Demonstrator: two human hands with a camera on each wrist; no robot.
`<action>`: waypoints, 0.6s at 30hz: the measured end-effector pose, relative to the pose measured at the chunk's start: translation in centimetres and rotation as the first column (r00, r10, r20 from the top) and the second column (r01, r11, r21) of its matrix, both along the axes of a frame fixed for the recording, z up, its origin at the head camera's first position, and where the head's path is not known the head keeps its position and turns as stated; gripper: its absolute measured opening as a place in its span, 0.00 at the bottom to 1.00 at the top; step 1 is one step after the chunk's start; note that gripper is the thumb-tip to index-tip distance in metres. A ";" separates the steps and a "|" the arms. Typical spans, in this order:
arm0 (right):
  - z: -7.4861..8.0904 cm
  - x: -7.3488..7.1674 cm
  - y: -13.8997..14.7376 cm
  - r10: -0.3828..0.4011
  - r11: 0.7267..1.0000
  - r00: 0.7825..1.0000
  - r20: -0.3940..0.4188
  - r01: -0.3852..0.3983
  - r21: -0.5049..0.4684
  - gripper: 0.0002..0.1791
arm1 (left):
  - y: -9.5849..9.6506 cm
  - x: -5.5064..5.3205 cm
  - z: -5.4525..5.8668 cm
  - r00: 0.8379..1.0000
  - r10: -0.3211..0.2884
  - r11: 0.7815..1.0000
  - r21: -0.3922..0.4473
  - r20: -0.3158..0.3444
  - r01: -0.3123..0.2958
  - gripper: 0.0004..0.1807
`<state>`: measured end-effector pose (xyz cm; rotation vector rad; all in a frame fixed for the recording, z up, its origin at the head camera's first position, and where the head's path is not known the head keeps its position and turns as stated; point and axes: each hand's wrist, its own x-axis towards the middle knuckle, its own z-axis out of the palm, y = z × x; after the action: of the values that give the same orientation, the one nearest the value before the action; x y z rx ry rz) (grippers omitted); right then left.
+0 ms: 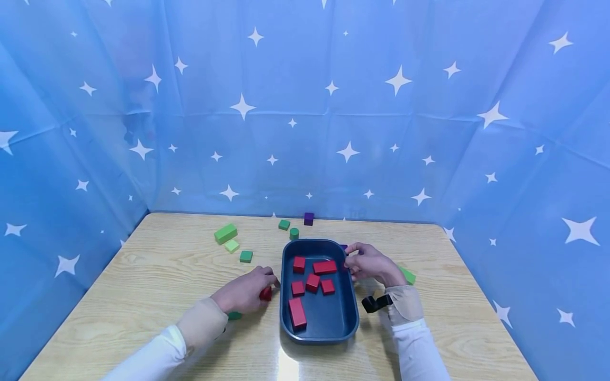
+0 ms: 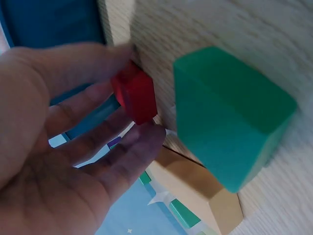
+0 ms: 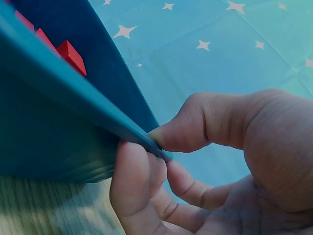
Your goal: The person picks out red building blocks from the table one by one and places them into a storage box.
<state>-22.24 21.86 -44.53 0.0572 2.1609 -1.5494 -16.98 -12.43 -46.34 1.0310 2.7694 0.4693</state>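
A dark blue tray (image 1: 333, 320) stands on the table, several red blocks (image 1: 324, 267) lying inside it. My right hand (image 1: 374, 263) pinches the tray's right rim, thumb on the inner side and fingers outside, as the right wrist view shows. Left of the tray, my left hand (image 1: 247, 291) holds a small red block (image 2: 135, 93) between thumb and fingertips, close over the table. A green block (image 2: 230, 117) lies beside that hand, mostly covered by it in the head view.
Beyond the left hand lie a light green block (image 1: 225, 234), a pale green one (image 1: 232, 246) and a green one (image 1: 245, 256). Behind the tray are a green cylinder (image 1: 294, 233), a green block (image 1: 284, 225) and a purple block (image 1: 308, 219). Another green block (image 1: 407, 275) lies by the right wrist.
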 end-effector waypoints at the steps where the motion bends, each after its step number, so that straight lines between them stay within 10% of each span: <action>1: 0.0 0.0 0.0 0.001 1.000 1.000 -0.001 -0.001 0.000 0.23 | 0.0 -0.1 -0.1 1.000 -0.015 1.000 0.003 -0.017 0.015 0.16; 9: 0.0 0.0 0.1 -0.006 1.000 1.000 -0.004 0.006 0.002 0.23 | -0.2 -0.6 -0.1 0.993 -0.099 0.994 0.044 -0.063 0.102 0.10; 18: -0.1 0.1 0.0 0.002 1.000 1.000 -0.011 -0.002 -0.004 0.25 | -0.3 -1.0 2.1 1.000 0.022 0.997 0.075 -0.007 -0.022 0.09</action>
<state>-22.15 21.90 -44.58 0.0452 2.1653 -1.5563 -17.94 -12.69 -44.23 1.0205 2.7921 0.5776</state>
